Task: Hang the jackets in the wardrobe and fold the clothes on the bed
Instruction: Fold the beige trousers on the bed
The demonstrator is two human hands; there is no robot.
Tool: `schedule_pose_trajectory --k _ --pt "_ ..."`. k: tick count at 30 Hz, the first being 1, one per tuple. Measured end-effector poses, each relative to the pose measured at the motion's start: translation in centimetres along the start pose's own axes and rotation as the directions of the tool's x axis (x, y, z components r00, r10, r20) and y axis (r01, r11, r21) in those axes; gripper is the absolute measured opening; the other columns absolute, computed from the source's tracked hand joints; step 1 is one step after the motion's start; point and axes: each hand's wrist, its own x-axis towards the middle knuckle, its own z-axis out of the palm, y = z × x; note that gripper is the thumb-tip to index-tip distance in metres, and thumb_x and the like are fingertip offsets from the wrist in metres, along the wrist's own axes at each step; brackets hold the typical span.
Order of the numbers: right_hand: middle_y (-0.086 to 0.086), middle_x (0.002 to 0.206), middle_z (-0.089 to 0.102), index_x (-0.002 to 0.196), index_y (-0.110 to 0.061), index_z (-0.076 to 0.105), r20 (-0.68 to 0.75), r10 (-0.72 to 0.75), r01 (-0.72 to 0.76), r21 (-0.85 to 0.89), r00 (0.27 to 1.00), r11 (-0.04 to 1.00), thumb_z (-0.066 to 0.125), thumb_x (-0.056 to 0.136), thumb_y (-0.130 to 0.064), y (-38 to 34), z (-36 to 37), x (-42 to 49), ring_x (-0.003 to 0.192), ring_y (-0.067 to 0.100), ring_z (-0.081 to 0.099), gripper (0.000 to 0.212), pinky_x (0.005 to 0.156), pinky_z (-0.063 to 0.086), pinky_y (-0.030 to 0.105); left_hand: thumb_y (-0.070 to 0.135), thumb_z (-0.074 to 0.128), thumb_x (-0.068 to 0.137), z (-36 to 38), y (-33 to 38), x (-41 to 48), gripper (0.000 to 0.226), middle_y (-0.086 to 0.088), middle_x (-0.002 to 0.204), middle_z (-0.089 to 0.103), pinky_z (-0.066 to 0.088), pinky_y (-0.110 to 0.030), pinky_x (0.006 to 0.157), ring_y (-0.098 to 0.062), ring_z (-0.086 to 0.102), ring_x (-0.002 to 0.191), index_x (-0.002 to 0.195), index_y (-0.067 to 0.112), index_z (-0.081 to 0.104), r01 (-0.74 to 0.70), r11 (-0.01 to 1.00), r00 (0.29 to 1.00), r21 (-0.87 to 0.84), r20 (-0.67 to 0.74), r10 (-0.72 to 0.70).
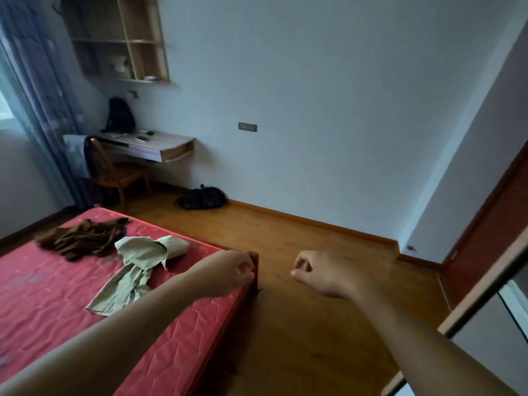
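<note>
A pale green garment [137, 267] lies crumpled on the red mattress [57, 304], with a brown garment [83, 238] bunched just beyond it toward the far corner. My left hand [228, 271] hovers over the bed's near corner, fingers loosely curled and holding nothing. Out over the wooden floor, my right hand [323, 274] is also loosely curled and empty. Neither hand touches the clothes. A wardrobe edge [471, 312] with a sliding door frame shows at the right.
A black bag [203, 198] sits on the floor by the far wall. A wall desk [154, 144] with a wooden chair [114, 170] and a dark backpack [120, 115] stands in the far left corner, under open shelves [117, 38]. Curtains [34, 95] hang at left.
</note>
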Motion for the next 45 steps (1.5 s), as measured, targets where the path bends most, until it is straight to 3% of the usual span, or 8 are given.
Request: schedule_pose_trajectory --k 4,8,11,14,19,30,39,45 --pt "-0.006 0.119 0.066 0.124 -0.033 0.060 0.031 -0.043 0.044 -0.032 0.999 0.999 0.056 0.098 -0.054 1.6 -1.5 6.5 0.100 0.011 0.062 0.034 0.090 0.056 0.037 0.044 0.061 0.094 -0.3 -2.0 3.5 0.021 0.017 0.096 0.066 0.055 -0.029 0.076 -0.004 0.065 0.086 0.109 0.030 0.066 0.092 0.995 0.996 -0.027 -0.017 -0.093" --pt "-0.007 0.116 0.067 0.121 -0.035 0.060 0.092 -0.074 0.079 -0.056 0.993 0.995 0.056 0.097 -0.057 2.0 -1.6 13.0 0.098 0.011 0.063 0.033 0.089 0.057 0.038 0.043 0.060 0.095 -1.0 -4.6 6.7 0.027 0.010 0.106 0.070 0.053 -0.031 0.083 -0.009 0.064 0.094 0.115 0.026 0.067 0.186 0.983 0.982 -0.002 -0.024 -0.186" --pt "-0.006 0.118 0.067 0.123 -0.036 0.060 0.123 -0.099 0.109 -0.074 0.987 0.991 0.056 0.096 -0.058 2.0 -1.6 18.4 0.100 0.012 0.063 0.035 0.089 0.057 0.038 0.042 0.061 0.095 -1.3 -7.7 9.9 0.026 0.013 0.101 0.068 0.052 -0.029 0.080 -0.007 0.063 0.091 0.112 0.025 0.069 0.242 0.970 0.970 -0.032 -0.029 -0.243" --pt "-0.005 0.120 0.067 0.126 -0.035 0.060 0.146 -0.109 0.125 -0.101 0.983 0.987 0.055 0.096 -0.058 1.7 -1.7 24.3 0.102 0.013 0.063 0.038 0.090 0.057 0.039 0.041 0.062 0.095 -1.3 -11.3 14.0 0.024 0.015 0.097 0.064 0.045 -0.026 0.075 -0.006 0.060 0.089 0.112 0.025 0.068 0.270 0.962 0.962 -0.047 -0.036 -0.272" --pt "-0.006 0.119 0.068 0.125 -0.036 0.059 0.176 -0.107 0.128 -0.111 0.979 0.985 0.056 0.096 -0.058 1.0 -2.7 34.6 0.100 0.012 0.064 0.037 0.088 0.058 0.038 0.043 0.061 0.093 -1.7 -17.4 22.1 0.027 0.010 0.107 0.070 0.053 -0.033 0.085 -0.011 0.064 0.096 0.114 0.026 0.067 0.306 0.949 0.951 -0.075 -0.021 -0.309" --pt "-0.005 0.123 0.067 0.131 -0.031 0.058 0.181 -0.169 0.183 -0.062 0.969 0.981 0.055 0.100 -0.053 1.3 -8.3 52.7 0.100 0.010 0.064 0.039 0.088 0.059 0.033 0.045 0.058 0.093 -7.1 -25.0 38.8 0.034 0.008 0.114 0.069 0.053 -0.033 0.089 -0.013 0.066 0.103 0.119 0.025 0.066 0.348 0.935 0.937 -0.072 0.002 -0.349" --pt "-0.003 0.130 0.066 0.134 -0.032 0.056 0.169 -0.324 0.337 -0.054 0.931 0.940 0.053 0.100 -0.054 6.1 -13.6 68.8 0.109 0.013 0.064 0.040 0.092 0.058 0.034 0.045 0.059 0.095 -8.9 -27.2 53.7 0.038 0.007 0.119 0.068 0.053 -0.034 0.091 -0.014 0.065 0.104 0.126 0.023 0.064 0.433 0.900 0.896 -0.058 -0.081 -0.436" --pt "-0.003 0.128 0.066 0.133 -0.031 0.057 0.237 -0.442 0.469 -0.071 0.865 0.880 0.054 0.100 -0.053 10.4 -19.3 78.8 0.107 0.012 0.063 0.040 0.092 0.056 0.032 0.046 0.059 0.095 -9.5 -25.9 64.4 0.039 0.008 0.122 0.066 0.054 -0.030 0.088 -0.010 0.063 0.103 0.129 0.026 0.062 0.512 0.844 0.832 -0.159 -0.153 -0.533"
